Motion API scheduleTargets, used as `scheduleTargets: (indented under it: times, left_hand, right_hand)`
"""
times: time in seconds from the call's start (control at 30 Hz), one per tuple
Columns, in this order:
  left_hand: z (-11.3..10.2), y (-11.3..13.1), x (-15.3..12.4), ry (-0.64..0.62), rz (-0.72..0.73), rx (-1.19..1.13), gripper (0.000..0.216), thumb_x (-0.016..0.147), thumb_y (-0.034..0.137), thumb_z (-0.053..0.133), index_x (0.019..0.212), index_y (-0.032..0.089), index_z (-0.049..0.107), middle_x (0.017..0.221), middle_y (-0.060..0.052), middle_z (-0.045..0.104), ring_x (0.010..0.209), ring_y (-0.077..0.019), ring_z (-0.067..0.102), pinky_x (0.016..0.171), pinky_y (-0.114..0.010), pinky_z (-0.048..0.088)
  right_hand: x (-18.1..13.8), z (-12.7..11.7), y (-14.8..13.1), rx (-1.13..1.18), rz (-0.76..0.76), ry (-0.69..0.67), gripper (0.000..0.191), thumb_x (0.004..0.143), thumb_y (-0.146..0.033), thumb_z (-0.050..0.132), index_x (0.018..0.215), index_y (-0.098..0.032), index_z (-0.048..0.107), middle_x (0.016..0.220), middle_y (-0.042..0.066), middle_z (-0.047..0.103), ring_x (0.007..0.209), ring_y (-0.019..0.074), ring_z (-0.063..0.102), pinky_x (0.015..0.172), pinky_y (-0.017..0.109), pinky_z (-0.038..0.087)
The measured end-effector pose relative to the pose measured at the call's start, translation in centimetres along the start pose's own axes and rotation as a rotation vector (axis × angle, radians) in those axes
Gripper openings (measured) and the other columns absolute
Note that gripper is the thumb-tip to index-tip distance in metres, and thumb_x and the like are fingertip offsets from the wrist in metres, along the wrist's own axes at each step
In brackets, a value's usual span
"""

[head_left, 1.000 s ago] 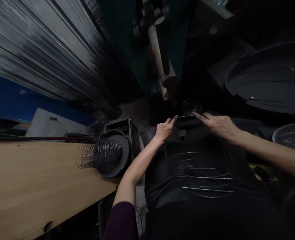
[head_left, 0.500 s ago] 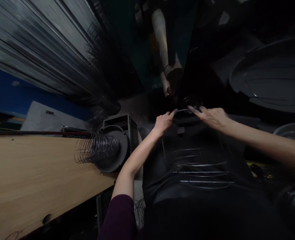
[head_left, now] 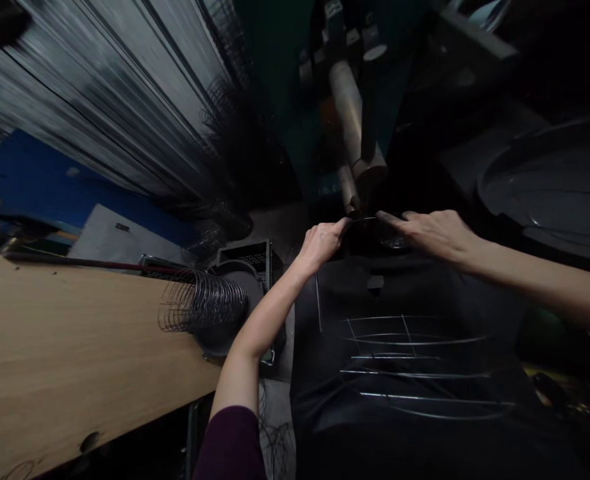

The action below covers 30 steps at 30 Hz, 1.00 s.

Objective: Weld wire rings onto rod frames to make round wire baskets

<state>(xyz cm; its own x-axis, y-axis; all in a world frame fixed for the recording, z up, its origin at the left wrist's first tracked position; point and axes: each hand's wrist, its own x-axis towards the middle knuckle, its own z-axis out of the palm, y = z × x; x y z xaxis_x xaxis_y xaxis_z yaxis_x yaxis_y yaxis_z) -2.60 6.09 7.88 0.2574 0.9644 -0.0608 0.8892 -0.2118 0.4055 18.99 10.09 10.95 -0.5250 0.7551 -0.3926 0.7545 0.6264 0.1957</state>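
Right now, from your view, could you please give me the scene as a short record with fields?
Left hand: left hand, fingertips pinching a thin wire
Right hand: right hand, fingertips at the wire's other visible end; grip unclear
Below hands: loose wires lying on dark cloth
Left side: coil of many loops, wooden board
Beyond hands: pale tube
Right side: large tub, contents too dark to tell
Light: dim

Thin wire (head_left: 365,219), ends unclear
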Motion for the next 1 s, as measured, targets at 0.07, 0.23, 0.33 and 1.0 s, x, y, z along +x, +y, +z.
scheduleTargets:
  times: [0.07, 0.23, 0.33, 1.0]
  left_hand:
    - [-0.7, 0.0, 0.4, 0.005, -0.002, 0.005, 0.037, 0.095, 0.025, 0.035, 0.125, 0.025, 0.056, 0.100, -0.007, 0.070, 0.088, -0.0213, 0.065, 0.069, -0.027, 0.039]
    - [-1.0, 0.0, 0.9, 0.003, -0.019, 0.015, 0.036, 0.097, 0.028, 0.034, 0.125, 0.027, 0.056, 0.103, -0.007, 0.071, 0.091, -0.0214, 0.066, 0.070, -0.026, 0.040]
    - [-0.8, -0.1, 1.2, 0.009, -0.030, 0.025, 0.036, 0.097, 0.029, 0.034, 0.125, 0.027, 0.056, 0.104, -0.008, 0.071, 0.092, -0.0219, 0.066, 0.071, -0.027, 0.041]
    - [-0.4, -0.9, 1.0, 0.016, -0.083, 0.084, 0.034, 0.098, 0.035, 0.033, 0.117, 0.024, 0.060, 0.096, -0.008, 0.072, 0.090, -0.0219, 0.067, 0.069, -0.027, 0.040]
  right_hand:
    - [0.3, -0.3, 0.2, -0.009, 0.010, 0.029, 0.057, 0.097, -0.015, 0.029, 0.152, -0.026, 0.019, 0.103, 0.013, 0.058, 0.079, 0.0266, 0.062, 0.051, 0.029, 0.025]
    - [0.6, -1.1, 0.3, 0.021, 0.022, 0.030, 0.055, 0.096, -0.014, 0.027, 0.150, -0.020, 0.026, 0.102, 0.013, 0.059, 0.081, 0.0270, 0.062, 0.051, 0.030, 0.023]
    - [0.8, -1.0, 0.4, 0.050, 0.001, 0.067, 0.053, 0.096, -0.016, 0.028, 0.149, -0.018, 0.030, 0.101, 0.014, 0.060, 0.079, 0.0269, 0.061, 0.052, 0.032, 0.025]
    - [2.1, -0.4, 0.4, 0.152, 0.015, 0.095, 0.043, 0.096, -0.017, 0.032, 0.138, -0.021, 0.042, 0.104, 0.009, 0.063, 0.081, 0.0236, 0.060, 0.055, 0.026, 0.025]
